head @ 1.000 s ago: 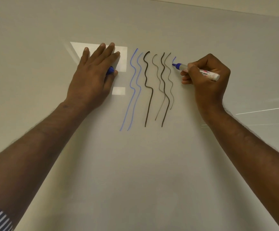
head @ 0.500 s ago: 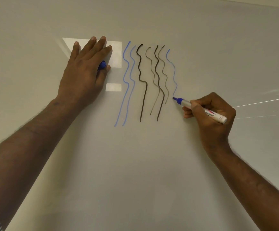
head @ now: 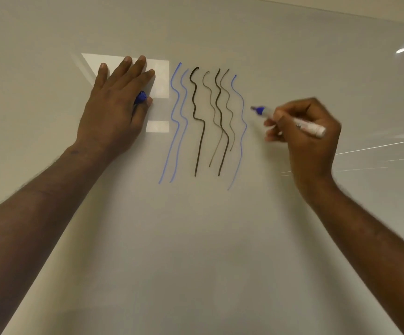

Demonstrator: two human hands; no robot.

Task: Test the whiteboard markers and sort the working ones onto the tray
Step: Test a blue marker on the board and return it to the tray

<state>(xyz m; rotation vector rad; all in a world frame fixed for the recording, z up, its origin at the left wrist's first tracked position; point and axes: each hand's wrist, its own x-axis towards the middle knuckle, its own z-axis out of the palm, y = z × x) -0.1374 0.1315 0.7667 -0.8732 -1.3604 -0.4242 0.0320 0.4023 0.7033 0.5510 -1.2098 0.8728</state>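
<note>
We are pressing our left hand (head: 114,110) flat on the whiteboard (head: 196,250), fingers straight, blue cap (head: 140,97) tucked under the thumb. Our right hand (head: 305,136) is gripping the blue marker (head: 290,119), its blurred tip just right of the seven wavy lines (head: 203,122).

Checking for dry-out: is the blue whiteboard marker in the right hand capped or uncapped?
Uncapped: the blue whiteboard marker shows its bare blue tip, and the left hand holds the blue cap.
</note>
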